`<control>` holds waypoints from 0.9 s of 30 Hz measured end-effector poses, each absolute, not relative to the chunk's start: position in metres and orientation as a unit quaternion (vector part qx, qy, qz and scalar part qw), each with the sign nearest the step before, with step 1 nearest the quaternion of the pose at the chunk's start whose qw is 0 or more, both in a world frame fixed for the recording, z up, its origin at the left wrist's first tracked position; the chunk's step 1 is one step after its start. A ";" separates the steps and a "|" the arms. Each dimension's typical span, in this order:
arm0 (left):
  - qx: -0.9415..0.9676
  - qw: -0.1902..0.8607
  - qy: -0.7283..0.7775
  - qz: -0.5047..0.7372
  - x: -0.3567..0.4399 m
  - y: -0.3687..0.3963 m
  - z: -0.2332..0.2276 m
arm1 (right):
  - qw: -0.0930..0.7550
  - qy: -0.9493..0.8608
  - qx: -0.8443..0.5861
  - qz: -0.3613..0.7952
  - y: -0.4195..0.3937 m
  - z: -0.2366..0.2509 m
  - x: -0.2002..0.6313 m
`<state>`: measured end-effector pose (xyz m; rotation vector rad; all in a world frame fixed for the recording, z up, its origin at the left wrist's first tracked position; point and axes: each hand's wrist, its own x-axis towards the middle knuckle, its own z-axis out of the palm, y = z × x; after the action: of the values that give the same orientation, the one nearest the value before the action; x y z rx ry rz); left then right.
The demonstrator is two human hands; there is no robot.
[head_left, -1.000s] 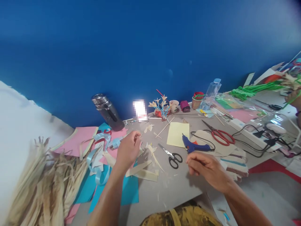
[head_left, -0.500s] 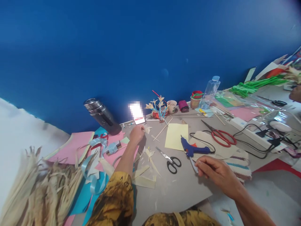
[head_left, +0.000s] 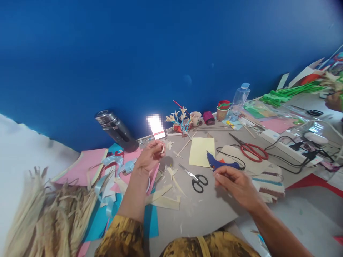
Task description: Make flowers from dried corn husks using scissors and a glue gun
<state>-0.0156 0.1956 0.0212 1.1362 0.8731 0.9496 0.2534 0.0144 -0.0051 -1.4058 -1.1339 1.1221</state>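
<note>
Pale, straw-coloured husk piece (head_left: 162, 148): small, curled, pinched between thumb and fingertips of the left hand (head_left: 150, 157), which is raised just above the grey table (head_left: 203, 210), over the pink paper (head_left: 85, 162). The other fingers of that hand curl loosely inward.

Right hand (head_left: 235, 184): low over the table, fingers bent and drawn together, tips just beside the blue glue gun (head_left: 221, 165); whether they hold something thin cannot be told.

Between the hands: black-handled scissors (head_left: 197, 178), lying flat with blades shut, and loose husk strips (head_left: 164, 198) scattered on the table and on the blue paper (head_left: 150, 221).

Behind the glue gun: yellow paper sheet (head_left: 201, 152), flat. To its right, red-handled scissors (head_left: 252, 150) and black cables (head_left: 292, 164) running to a white power strip (head_left: 276, 137).

Far edge, against the blue wall (head_left: 160, 53): dark steel flask (head_left: 116, 129), small husk flower bunch (head_left: 180, 119), paper cups (head_left: 222, 113), clear plastic bottle (head_left: 239, 101) with a blue cap.

Lower left: large heap of dried husks (head_left: 45, 214), with light blue ribbon (head_left: 107, 185) curling beside it.

Far right: green stems (head_left: 289, 95) in a pile, and another person's hand (head_left: 333, 101) at the frame edge.
</note>
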 end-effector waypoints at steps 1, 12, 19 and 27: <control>0.464 0.702 0.333 0.426 -0.011 0.185 0.024 | 0.505 -0.438 -0.555 0.494 0.017 -0.003 0.244; 0.421 0.779 0.246 0.395 0.030 0.121 0.012 | 0.514 -0.193 -0.294 0.782 0.038 0.004 0.166; 0.435 0.770 0.249 0.394 0.027 0.113 0.011 | 0.511 -0.168 -0.272 0.798 0.039 0.004 0.160; 0.524 0.660 0.392 0.370 0.007 0.131 0.017 | 0.533 -0.191 -0.275 0.777 0.036 0.000 0.158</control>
<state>0.0069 0.1308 0.0171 1.1851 0.8879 0.8366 0.1583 0.0359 0.0001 -0.6562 -0.4552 1.8529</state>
